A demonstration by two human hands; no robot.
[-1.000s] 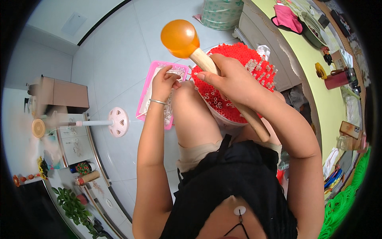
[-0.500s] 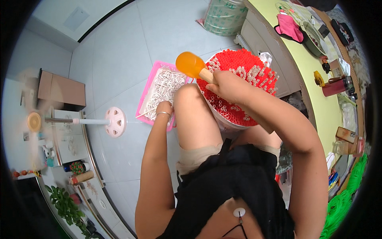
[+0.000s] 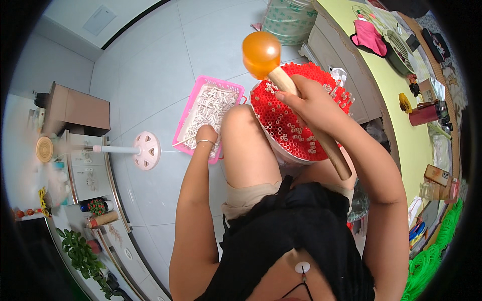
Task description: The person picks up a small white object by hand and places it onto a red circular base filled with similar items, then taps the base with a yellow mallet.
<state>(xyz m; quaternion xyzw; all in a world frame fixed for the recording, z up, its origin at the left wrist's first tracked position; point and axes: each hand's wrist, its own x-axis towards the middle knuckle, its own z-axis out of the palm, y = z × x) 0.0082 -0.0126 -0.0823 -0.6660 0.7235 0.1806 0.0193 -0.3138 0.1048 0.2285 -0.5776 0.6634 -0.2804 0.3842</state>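
My right hand [image 3: 316,103] grips the wooden handle of a mallet with a rounded, translucent orange head [image 3: 261,54]. The mallet hangs above a round tub packed with upright red tubes [image 3: 273,118], and its handle end points toward my right thigh. Whitish pieces stick up from many of the tubes. On the left, my left hand [image 3: 206,134] is down in a pink basket [image 3: 176,131] full of small white cylindrical pieces [image 3: 213,103]. Its fingers look curled, but their tips are hidden. A thin pale stick [image 3: 184,141] pokes out beside it.
A yellow-green table [image 3: 389,100] runs along the right, bearing a green colander [image 3: 399,52], a pink cloth [image 3: 368,36], a phone [image 3: 437,174] and green cord [image 3: 427,266]. A pale round stand base [image 3: 146,150] is at left. A wrapped roll [image 3: 290,22] stands behind.
My right hand has lifted the mallet; its head went up and to the right, and more of the handle shows. My left hand stays in the basket, nearly unmoved.
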